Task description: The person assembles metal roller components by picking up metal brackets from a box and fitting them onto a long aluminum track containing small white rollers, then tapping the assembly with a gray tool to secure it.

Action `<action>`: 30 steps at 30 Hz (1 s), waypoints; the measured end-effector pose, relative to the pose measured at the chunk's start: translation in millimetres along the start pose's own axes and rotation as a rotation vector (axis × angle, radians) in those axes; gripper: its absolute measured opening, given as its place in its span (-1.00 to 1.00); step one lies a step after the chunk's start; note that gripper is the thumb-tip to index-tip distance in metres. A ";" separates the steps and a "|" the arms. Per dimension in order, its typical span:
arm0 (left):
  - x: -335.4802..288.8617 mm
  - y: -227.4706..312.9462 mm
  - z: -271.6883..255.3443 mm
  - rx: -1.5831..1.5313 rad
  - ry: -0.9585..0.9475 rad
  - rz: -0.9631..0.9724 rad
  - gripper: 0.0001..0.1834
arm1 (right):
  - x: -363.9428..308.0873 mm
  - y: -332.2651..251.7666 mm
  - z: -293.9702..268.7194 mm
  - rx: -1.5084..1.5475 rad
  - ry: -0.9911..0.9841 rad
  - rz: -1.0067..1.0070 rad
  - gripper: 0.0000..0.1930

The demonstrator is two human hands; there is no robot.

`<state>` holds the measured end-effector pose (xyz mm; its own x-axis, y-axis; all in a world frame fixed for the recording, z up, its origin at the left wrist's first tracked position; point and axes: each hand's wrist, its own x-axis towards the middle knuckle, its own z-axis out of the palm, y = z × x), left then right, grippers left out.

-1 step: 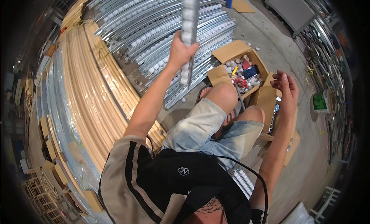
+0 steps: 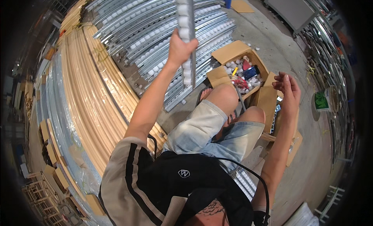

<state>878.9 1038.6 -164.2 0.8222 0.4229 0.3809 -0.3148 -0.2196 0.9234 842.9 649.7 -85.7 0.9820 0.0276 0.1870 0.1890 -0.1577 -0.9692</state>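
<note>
My left hand (image 2: 180, 50) is wrapped round a long metal roller rail (image 2: 186, 21) lined with white wheels. The rail stands nearly upright in the view, and its top end runs out of the picture. Beyond it lies a broad stack of similar roller rails (image 2: 155, 47). My right hand (image 2: 288, 91) is raised on the right with nothing in it, fingers loosely bent and apart. Nearest to it are an open cardboard box (image 2: 231, 51) of small white wheels, with a dark phone (image 2: 250, 72) on top, and a second open box (image 2: 264, 105) holding small shiny parts.
Long beige pipes (image 2: 87, 90) in clear wrap fill the left side. A grey panel cart (image 2: 289, 10) stands at the far right. Near the right rim are a bucket with a green label (image 2: 322, 101) and many metal profiles (image 2: 326, 47). A flat cardboard piece (image 2: 241, 6) lies on the floor.
The rail in my left hand has shifted slightly to the left and tilted a little. My right hand has hardly moved.
</note>
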 end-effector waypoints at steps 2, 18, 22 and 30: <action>25.9 7.5 3.0 -0.108 0.027 0.011 -0.56 | -4.5 -0.1 -10.8 0.015 0.046 0.018 -0.66; 57.3 36.7 -8.6 -0.348 0.472 -0.065 -0.86 | -63.2 -24.1 178.4 -0.891 -0.290 -0.806 -0.45; 60.0 28.0 -20.2 -0.316 0.539 0.014 -0.83 | -62.0 -23.8 183.7 -0.817 -0.284 -0.840 -0.44; 59.6 15.6 -30.7 0.003 0.613 -0.080 -0.60 | -48.3 -4.1 171.8 -0.900 -0.185 -0.885 -0.57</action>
<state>908.4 1087.4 -125.6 0.4205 0.8665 0.2690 -0.2611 -0.1684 0.9505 795.1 818.6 -118.2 0.5221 0.5905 0.6154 0.7790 -0.6239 -0.0622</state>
